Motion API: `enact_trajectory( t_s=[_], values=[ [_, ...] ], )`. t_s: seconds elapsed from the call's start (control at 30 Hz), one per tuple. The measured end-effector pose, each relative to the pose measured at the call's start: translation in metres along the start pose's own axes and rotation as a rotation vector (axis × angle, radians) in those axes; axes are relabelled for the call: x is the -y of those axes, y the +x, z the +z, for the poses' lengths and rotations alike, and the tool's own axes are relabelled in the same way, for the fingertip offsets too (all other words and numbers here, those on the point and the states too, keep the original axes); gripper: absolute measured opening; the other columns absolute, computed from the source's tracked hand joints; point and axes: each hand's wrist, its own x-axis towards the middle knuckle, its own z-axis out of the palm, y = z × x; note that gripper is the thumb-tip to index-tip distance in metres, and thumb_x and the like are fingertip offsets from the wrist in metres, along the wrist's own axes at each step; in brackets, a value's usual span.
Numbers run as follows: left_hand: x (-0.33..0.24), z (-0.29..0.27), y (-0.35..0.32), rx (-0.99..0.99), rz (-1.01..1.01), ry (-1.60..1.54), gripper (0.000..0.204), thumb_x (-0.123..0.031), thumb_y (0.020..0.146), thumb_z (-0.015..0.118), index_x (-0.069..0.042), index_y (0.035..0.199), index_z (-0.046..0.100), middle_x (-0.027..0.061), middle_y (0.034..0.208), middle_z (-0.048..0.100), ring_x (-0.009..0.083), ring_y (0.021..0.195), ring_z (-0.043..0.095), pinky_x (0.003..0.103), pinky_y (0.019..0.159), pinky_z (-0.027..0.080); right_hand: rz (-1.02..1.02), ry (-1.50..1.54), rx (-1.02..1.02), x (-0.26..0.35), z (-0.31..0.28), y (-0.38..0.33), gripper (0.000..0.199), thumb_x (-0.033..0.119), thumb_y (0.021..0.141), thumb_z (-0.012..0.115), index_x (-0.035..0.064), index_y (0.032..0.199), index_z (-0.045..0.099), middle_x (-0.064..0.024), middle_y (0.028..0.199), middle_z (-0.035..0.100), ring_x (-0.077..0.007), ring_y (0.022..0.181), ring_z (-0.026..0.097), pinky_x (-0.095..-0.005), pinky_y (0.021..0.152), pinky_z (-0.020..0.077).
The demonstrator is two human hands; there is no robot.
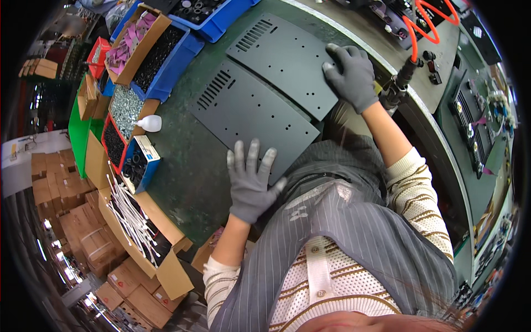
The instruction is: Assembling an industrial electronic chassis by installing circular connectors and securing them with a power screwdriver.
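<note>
2 dark metal panels lie overlapped on the green table [193, 166]. Near panel [249, 119] sits under the left hand [251, 185], fingers spread flat on its edge. Far panel [287, 58] lies under the right hand [351, 77], its grip likewise apart, pressing flat.

— Where does the view look from?

— From the person's head, facing steeply down over the chest onto the green desk [193, 171]. It is a wide fisheye, so the desk's edge bends near the rim.

— How near is it?

— Close: the striped apron [343, 232] fills the lower middle, just below the nearer dark metal panel [249, 116]. Both forearms enter from the lower edge toward that panel.

— What sits around the panel?

— Parts boxes [138, 61] lie to its left, a second bench to its far right.

— Any second view sharing the scene?

— None; there is one picture only.
</note>
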Motion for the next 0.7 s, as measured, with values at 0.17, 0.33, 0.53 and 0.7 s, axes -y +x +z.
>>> enact_trajectory(
  t_s=[0.17, 0.33, 0.53, 0.7],
  values=[
    [-0.004, 0.006, 0.027, -0.021, -0.029, 0.069, 0.073, -0.052, 0.074, 0.063, -0.012, 0.133, 0.047, 0.018, 0.142, 0.036, 0.0434, 0.135, 0.023, 0.064, 0.108, 0.01, 0.012, -0.061, 0.003, 0.011, -0.004, 0.007, 0.04, 0.036, 0.076, 0.063, 0.0157, 0.11, 0.062, -0.0123, 0.1, 0.059, -0.0327, 0.098, 0.054, -0.0426, 0.082, 0.0433],
    [0.004, 0.003, 0.029, 0.017, -0.04, -0.051, 0.07, -0.053, 0.071, 0.066, -0.02, 0.131, 0.05, 0.0128, 0.141, 0.038, 0.0385, 0.137, 0.022, 0.067, 0.106, 0.007, -0.085, -0.031, 0.2, 0.019, 0.008, 0.043, 0.044, 0.04, 0.078, 0.064, 0.0148, 0.114, 0.059, -0.0147, 0.109, 0.058, -0.0345, 0.106, 0.053, -0.0428, 0.089, 0.0432],
    [0.004, 0.003, 0.033, 0.021, -0.011, -0.131, 0.068, -0.055, 0.07, 0.065, -0.023, 0.129, 0.052, 0.0101, 0.141, 0.039, 0.0368, 0.137, 0.022, 0.068, 0.106, 0.0, -0.314, 0.122, 0.072, 0.086, 0.043, 0.152, 0.062, 0.052, 0.078, 0.063, 0.0175, 0.128, 0.052, -0.0178, 0.123, 0.054, -0.0363, 0.114, 0.05, -0.0445, 0.096, 0.0402],
    [0.008, 0.004, 0.033, 0.032, -0.024, -0.136, 0.067, -0.057, 0.073, 0.062, -0.024, 0.13, 0.052, 0.0078, 0.141, 0.039, 0.036, 0.137, 0.021, 0.069, 0.105, -0.002, -0.023, -0.123, 0.28, 0.139, 0.077, 0.241, 0.092, 0.075, 0.068, 0.058, 0.0166, 0.137, 0.045, -0.0189, 0.132, 0.051, -0.035, 0.122, 0.048, -0.0439, 0.1, 0.0389]
  ],
)
